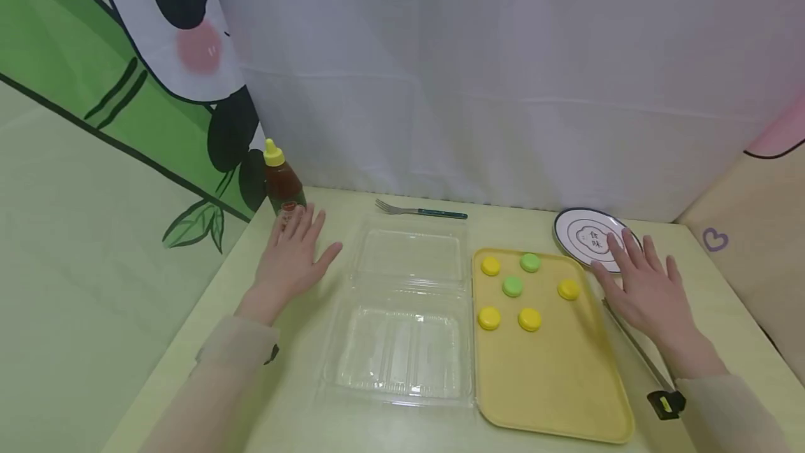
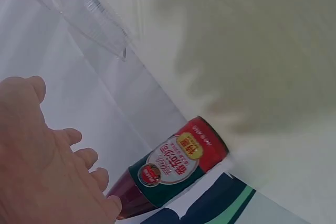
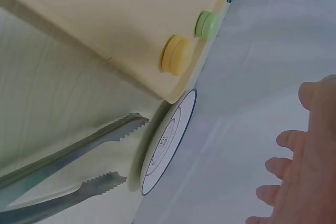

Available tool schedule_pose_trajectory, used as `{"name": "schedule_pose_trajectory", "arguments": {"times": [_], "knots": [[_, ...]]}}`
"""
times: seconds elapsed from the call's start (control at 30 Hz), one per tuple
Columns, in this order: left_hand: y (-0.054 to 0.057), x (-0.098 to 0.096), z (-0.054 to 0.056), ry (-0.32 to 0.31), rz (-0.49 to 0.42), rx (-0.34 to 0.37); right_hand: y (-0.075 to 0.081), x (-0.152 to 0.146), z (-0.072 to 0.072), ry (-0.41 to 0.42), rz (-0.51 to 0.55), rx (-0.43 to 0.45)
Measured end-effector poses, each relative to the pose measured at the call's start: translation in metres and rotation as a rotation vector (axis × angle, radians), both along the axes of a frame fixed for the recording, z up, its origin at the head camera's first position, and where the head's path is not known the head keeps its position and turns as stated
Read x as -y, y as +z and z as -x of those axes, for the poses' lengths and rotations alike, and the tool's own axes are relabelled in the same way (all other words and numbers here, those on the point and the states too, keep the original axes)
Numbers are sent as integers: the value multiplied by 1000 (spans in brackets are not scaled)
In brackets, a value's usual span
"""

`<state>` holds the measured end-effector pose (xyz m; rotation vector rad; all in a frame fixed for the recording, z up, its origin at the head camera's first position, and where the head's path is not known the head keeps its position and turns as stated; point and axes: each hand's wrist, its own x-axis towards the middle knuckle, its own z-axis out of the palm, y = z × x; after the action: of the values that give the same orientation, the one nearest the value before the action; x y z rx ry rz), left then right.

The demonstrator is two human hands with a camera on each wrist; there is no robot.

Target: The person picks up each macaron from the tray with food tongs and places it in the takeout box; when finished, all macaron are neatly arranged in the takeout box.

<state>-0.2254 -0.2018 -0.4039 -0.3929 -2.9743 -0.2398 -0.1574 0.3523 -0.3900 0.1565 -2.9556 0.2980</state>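
Note:
My left hand (image 1: pixel 289 261) is held over the table's left side, fingers spread, holding nothing. Just beyond it stands a ketchup bottle (image 1: pixel 283 184) with a yellow cap; the left wrist view shows its red and green label (image 2: pixel 173 166). On the right, my other hand (image 1: pixel 654 296) hovers with spread fingers, nothing in it, and covers part of a white, blue-rimmed plate (image 1: pixel 578 236). Metal tongs (image 3: pixel 79 148) with toothed tips lie below that hand, beside a yellow tray (image 1: pixel 547 383). Several yellow macarons (image 1: pixel 530 319) and two green macarons (image 1: pixel 530 262) sit toward the tray's far end.
A clear plastic clamshell box (image 1: pixel 402 355) lies opened flat in the middle, along the tray's left side. Behind it is a fork (image 1: pixel 421 212) with a dark green handle. A white cloth (image 1: pixel 503 89) hangs at the table's back edge.

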Motion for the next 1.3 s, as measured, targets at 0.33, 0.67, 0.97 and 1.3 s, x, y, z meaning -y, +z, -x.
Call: {"name": "schedule_pose_trajectory", "arguments": {"times": [0.33,0.67,0.97,1.3], "knots": [[-14,12,-17,1,-73,27,-9,-18,-21,-8,-7,16],[-24,10,-28,-14,-262,167,-25,-37,-42,-57,25,27],[-26,5,-36,15,-516,314,-41,-54,-56,-142,85,134],[-30,-3,-36,54,-719,426,-53,-62,-64,-190,122,174]]}}
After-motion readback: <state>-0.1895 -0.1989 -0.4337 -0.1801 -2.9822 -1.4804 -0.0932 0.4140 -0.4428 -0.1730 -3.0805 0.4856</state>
